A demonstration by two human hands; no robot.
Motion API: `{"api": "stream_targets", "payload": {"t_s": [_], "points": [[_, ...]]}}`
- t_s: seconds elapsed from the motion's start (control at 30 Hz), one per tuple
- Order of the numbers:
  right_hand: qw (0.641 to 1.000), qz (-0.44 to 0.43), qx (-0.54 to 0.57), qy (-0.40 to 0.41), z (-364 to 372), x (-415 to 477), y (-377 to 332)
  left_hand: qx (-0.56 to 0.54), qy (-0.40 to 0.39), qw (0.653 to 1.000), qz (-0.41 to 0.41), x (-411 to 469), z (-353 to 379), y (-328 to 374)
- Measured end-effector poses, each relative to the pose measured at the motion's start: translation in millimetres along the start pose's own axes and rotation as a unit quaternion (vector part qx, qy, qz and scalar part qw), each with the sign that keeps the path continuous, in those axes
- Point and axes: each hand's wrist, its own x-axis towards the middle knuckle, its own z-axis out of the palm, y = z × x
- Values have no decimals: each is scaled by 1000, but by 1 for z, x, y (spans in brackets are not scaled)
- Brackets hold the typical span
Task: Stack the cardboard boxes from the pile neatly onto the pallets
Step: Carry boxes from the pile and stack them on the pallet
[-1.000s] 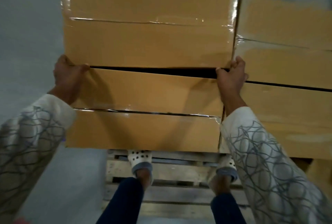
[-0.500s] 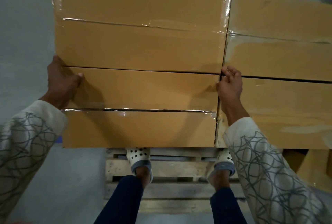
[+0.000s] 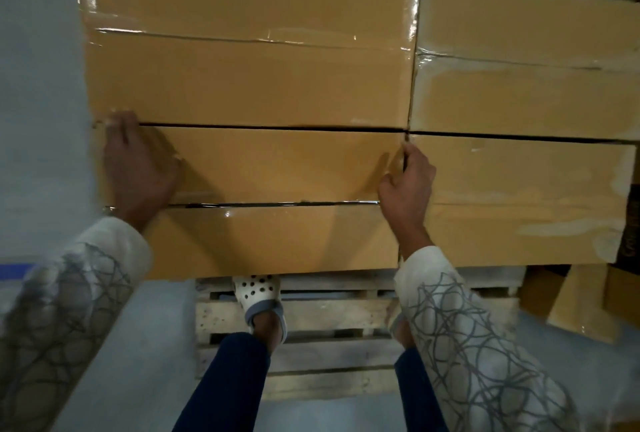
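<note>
While the left hand [image 3: 138, 172] lies flat, grip apart, on the near box [image 3: 277, 168] and the right hand [image 3: 407, 186] clamps its grip on that box's right edge, it sits on the pallet [image 3: 329, 317] snug against the box beside it [image 3: 519, 175], apparently being squared up; next comes letting go.

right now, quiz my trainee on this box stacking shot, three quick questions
1. True or false: the left hand rests on the near left box.
2. The white clog stands on: A) bare floor B) the pallet C) a ladder.
3. The right hand curls its fingers at the seam between that box and which other?
Key: 1 true; 2 B; 3 the near right box.
</note>
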Motion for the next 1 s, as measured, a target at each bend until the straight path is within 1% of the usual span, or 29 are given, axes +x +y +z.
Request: {"api": "stream_targets", "payload": {"t_s": [0.03, 0.07, 0.17, 0.2, 0.27, 0.43, 0.53, 0.63, 0.77, 0.87, 1.0], "points": [[1000, 6, -11, 1, -3, -11, 5, 13, -6, 998, 56, -19, 10, 17], [1000, 14, -26, -3, -6, -21, 11, 15, -29, 994, 106, -39, 21, 33], [996, 15, -77, -34, -12, -29, 33, 41, -100, 966, 235, -90, 56, 95], [995, 3, -88, -41, -15, -24, 38, 54, -114, 957, 262, -102, 66, 119], [992, -30, -118, -44, -21, -4, 46, 80, -121, 947, 287, -115, 86, 167], [969, -130, -207, -36, -34, 64, 44, 101, -84, 942, 309, -94, 127, 251], [947, -168, -264, -74, -31, 84, 47, 140, -97, 930, 324, -72, 148, 271], [937, -155, -288, -120, -26, 79, 56, 190, -121, 918, 325, -69, 167, 273], [944, -146, -270, -122, -27, 76, 55, 217, -121, 922, 298, -76, 169, 278], [940, -156, -275, -123, -30, 80, 56, 232, -132, 923, 278, -76, 166, 289], [936, -170, -281, -126, -33, 86, 59, 211, -139, 934, 252, -80, 169, 300]]}}
